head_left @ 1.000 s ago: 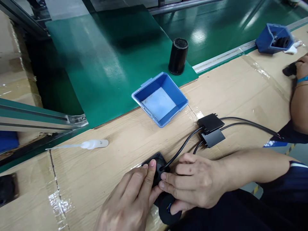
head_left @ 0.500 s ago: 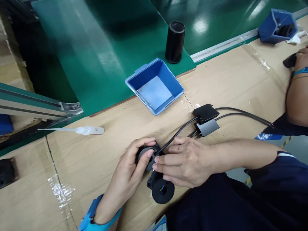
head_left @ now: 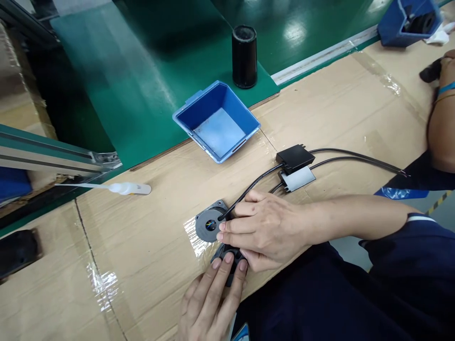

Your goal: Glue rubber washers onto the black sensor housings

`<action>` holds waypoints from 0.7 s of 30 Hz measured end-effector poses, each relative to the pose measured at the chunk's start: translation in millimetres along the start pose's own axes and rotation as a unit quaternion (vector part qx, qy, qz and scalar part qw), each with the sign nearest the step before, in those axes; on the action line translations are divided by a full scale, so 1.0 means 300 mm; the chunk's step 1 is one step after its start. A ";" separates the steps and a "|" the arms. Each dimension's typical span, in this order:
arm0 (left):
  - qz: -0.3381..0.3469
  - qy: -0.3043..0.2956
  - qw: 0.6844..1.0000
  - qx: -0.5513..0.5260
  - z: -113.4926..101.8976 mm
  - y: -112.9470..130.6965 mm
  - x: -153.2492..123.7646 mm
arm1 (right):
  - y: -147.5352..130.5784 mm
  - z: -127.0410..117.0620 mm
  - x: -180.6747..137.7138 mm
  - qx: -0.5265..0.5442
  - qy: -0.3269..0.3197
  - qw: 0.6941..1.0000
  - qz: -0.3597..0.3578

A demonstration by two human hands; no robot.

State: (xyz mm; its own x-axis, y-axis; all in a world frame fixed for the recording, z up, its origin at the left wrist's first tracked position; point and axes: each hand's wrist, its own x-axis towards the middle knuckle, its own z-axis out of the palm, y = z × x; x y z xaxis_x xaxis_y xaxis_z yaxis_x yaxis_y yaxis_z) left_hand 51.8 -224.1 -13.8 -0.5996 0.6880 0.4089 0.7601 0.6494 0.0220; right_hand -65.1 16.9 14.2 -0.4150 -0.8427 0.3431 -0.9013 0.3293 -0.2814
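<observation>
Two black round parts with mounting flanges lie by the bench's near edge. The upper round part (head_left: pixel 206 226) has a grey disc face, coloured wires in its centre hole and a black cable (head_left: pixel 250 188) at its edge. My right hand (head_left: pixel 272 227) is closed at its right side, fingertips at the disc's rim beside the cable; the exact grip is partly hidden. My left hand (head_left: pixel 213 300) curls its fingers over the lower round part (head_left: pixel 232 258), covering most of it. The upper part's cable runs to a black box (head_left: pixel 295 157); a second box (head_left: pixel 298 179) with a silvery face lies against it.
A blue bin (head_left: pixel 218 130) stands beyond my hands, with a black cylinder (head_left: pixel 244 57) behind it. A white dropper bottle (head_left: pixel 130 188) and a dark object (head_left: pixel 19 251) are left. A co-worker's arm (head_left: pixel 442 128) and another blue bin (head_left: pixel 394 26) are right.
My left hand has let go of the upper round part and moved down onto the lower one. The upper part's disc face now shows. My right hand stays beside the cable.
</observation>
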 end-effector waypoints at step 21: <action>-0.047 -0.012 0.994 -0.102 -0.017 -0.242 0.145 | -0.008 0.023 -0.007 0.013 0.065 0.998 0.009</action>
State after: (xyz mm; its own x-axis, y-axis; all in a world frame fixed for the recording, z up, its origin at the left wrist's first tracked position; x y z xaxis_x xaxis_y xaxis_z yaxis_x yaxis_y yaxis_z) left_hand -28.2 -242.8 7.1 -0.6746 0.6362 0.3744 0.7337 0.6336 0.2455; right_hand -61.1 15.1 8.0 -0.4452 -0.7736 0.4509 -0.8907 0.3312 -0.3113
